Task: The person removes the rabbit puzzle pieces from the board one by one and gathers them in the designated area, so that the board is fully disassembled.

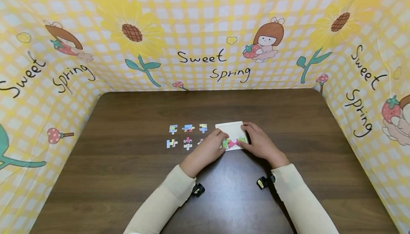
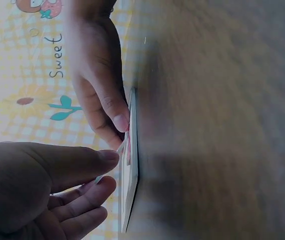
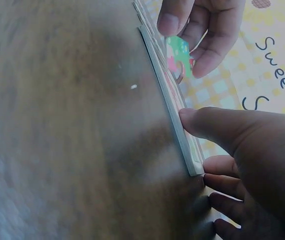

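Note:
A white puzzle tray (image 1: pixel 233 128) lies between both hands, with green and pink pieces (image 1: pixel 232 143) along its near side. At the tray's left, my left hand (image 1: pixel 209 145) pinches a green and pink puzzle piece (image 3: pixel 178 51) between thumb and fingers. This piece is tilted up just over the tray; whether it touches is unclear. My right hand (image 1: pixel 261 144) holds the tray's right side. Its thumb (image 3: pixel 195 120) rests on the near part, and the other fingers lie at the right edge.
Left of the tray, several loose puzzle pieces (image 1: pixel 188 128) lie in two rows, one partly hidden by the left hand. The brown wooden table (image 1: pixel 128 184) meets a yellow checked cloth (image 1: pixel 198 20) at the back and sides. Small black devices (image 1: pixel 198 190) sit at both wrists.

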Demonstrator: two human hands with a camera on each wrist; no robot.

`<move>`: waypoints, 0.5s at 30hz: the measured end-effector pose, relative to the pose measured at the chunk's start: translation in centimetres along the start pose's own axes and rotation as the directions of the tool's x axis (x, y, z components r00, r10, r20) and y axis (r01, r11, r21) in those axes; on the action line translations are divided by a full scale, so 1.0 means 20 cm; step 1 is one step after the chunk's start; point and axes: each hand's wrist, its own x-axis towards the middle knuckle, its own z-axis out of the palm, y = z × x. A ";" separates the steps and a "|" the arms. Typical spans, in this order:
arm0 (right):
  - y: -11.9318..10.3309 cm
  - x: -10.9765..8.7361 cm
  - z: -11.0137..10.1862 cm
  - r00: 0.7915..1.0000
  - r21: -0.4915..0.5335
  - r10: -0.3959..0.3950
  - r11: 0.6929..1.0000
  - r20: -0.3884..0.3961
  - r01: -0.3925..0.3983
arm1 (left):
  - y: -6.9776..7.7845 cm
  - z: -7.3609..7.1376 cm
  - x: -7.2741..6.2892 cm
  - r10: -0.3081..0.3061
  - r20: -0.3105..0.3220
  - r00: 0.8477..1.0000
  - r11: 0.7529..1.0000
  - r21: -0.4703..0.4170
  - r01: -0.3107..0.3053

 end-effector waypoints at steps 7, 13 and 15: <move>-0.01 0.00 0.01 1.000 0.013 -0.003 1.000 -0.006 0.003 | -0.06 -0.08 -0.09 -0.023 0.022 1.000 0.999 -0.037 0.023; -0.01 0.00 0.00 1.000 0.012 -0.002 1.000 -0.011 0.003 | -0.18 -0.20 -0.26 -0.038 -0.001 0.999 0.999 -0.030 0.038; -0.01 0.00 0.00 1.000 0.010 0.003 1.000 -0.004 -0.003 | -0.22 -0.23 -0.32 -0.040 -0.006 0.999 0.999 -0.013 0.039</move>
